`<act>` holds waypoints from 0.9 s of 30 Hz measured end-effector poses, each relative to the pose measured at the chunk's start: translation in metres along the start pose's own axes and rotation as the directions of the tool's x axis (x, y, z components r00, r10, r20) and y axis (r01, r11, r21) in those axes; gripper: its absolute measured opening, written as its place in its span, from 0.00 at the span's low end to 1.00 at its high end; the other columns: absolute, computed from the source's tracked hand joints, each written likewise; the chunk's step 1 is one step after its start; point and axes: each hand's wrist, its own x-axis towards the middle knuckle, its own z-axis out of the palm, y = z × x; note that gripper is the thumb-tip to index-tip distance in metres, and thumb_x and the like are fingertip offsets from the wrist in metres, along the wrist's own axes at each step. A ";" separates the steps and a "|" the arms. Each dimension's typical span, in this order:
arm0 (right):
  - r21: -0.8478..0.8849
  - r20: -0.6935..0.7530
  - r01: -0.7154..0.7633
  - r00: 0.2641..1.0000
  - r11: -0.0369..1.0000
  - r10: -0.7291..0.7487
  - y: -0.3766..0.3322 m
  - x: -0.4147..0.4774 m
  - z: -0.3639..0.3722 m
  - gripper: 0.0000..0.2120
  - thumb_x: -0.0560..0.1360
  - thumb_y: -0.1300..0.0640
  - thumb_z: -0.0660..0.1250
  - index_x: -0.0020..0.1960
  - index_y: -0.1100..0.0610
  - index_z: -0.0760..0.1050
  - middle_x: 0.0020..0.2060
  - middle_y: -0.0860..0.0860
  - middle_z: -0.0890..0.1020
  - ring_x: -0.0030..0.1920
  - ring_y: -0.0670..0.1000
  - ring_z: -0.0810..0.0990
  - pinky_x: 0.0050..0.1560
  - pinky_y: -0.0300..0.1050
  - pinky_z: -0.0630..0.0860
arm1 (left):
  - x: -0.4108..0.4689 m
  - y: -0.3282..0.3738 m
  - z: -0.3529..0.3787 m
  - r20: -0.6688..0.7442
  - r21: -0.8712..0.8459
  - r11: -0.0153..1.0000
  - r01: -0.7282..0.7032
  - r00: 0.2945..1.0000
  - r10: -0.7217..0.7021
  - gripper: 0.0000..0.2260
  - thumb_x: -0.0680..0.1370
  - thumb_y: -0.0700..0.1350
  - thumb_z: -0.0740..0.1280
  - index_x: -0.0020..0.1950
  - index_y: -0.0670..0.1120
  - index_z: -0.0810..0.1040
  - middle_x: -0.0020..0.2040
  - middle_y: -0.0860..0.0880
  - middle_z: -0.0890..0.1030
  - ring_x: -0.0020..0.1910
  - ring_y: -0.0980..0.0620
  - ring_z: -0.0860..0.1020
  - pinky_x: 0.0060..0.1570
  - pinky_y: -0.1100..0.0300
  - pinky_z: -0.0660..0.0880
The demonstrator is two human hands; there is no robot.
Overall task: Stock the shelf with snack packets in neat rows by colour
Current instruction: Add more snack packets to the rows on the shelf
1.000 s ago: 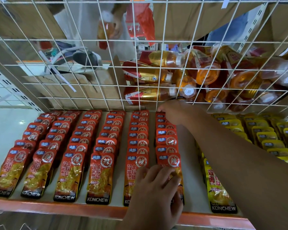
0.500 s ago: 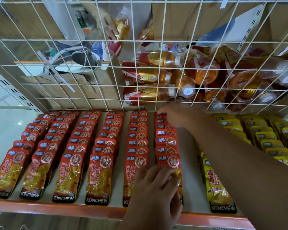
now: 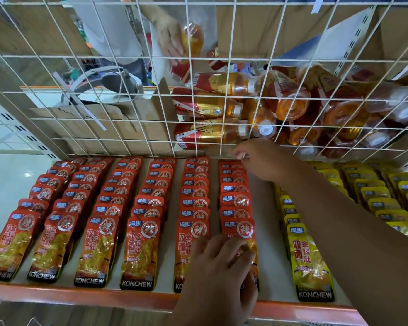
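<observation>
So the left hand [image 3: 222,274] lies flat, fingers straight, on the front red packet [image 3: 239,229] at lower centre, probably bracing that row. The right hand [image 3: 257,161] is at the row's back end, mid-frame. It's too blurry to tell if it grips anything. The yellow packets [image 3: 311,262] sit to the right.

A pale shelf [image 3: 266,231] with an orange front lip [image 3: 80,296] is seen across the lower half of the frame. Red packets [image 3: 140,250] are laid on it in six rows running from the front lip to the rear. Each packet is overlapped by the one in front, so only the front packet of a row is shown whole. The rows are kept apart by narrow strips of bare shelf. At the right of the frame, yellow packets [image 3: 309,262] are laid in like rows, some partly hidden. A wider bare strip is left between the sixth red row and the nearest yellow row.
</observation>
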 end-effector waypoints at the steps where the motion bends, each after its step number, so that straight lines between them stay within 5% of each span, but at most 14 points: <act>1: -0.004 0.018 0.005 1.000 1.000 -0.005 0.000 -0.002 0.000 0.17 0.80 0.62 0.63 0.66 0.52 0.79 0.62 0.52 0.81 0.61 0.51 0.79 0.56 0.44 0.74 | 0.000 0.000 0.000 0.003 0.002 1.000 -0.001 1.000 0.001 0.15 0.71 0.57 0.71 0.57 0.55 0.81 0.61 0.56 0.78 0.60 0.54 0.77 0.58 0.46 0.76; 5: -0.030 0.095 0.046 0.995 0.998 -0.043 -0.004 -0.009 0.005 0.16 0.81 0.60 0.63 0.65 0.48 0.80 0.62 0.48 0.81 0.59 0.48 0.79 0.51 0.39 0.72 | -0.001 0.000 0.000 0.005 -0.005 1.000 0.006 1.000 -0.006 0.15 0.71 0.57 0.70 0.56 0.55 0.81 0.61 0.56 0.78 0.60 0.54 0.77 0.58 0.46 0.76; 11: -0.088 0.029 0.073 0.997 0.993 -0.070 -0.012 -0.017 0.007 0.14 0.81 0.57 0.64 0.64 0.50 0.81 0.62 0.48 0.80 0.61 0.49 0.78 0.52 0.38 0.69 | -0.001 0.001 -0.001 0.023 -0.002 1.000 0.016 1.000 -0.016 0.15 0.73 0.59 0.68 0.57 0.55 0.80 0.62 0.57 0.79 0.61 0.54 0.77 0.59 0.46 0.76; 27: -0.059 0.034 0.044 0.999 0.997 -0.042 -0.017 -0.027 0.010 0.11 0.79 0.56 0.67 0.60 0.50 0.82 0.56 0.49 0.83 0.55 0.49 0.81 0.57 0.50 0.79 | -0.002 0.001 -0.002 0.018 0.000 1.000 -0.005 1.000 0.005 0.14 0.73 0.59 0.68 0.56 0.55 0.80 0.61 0.57 0.79 0.60 0.54 0.77 0.58 0.45 0.77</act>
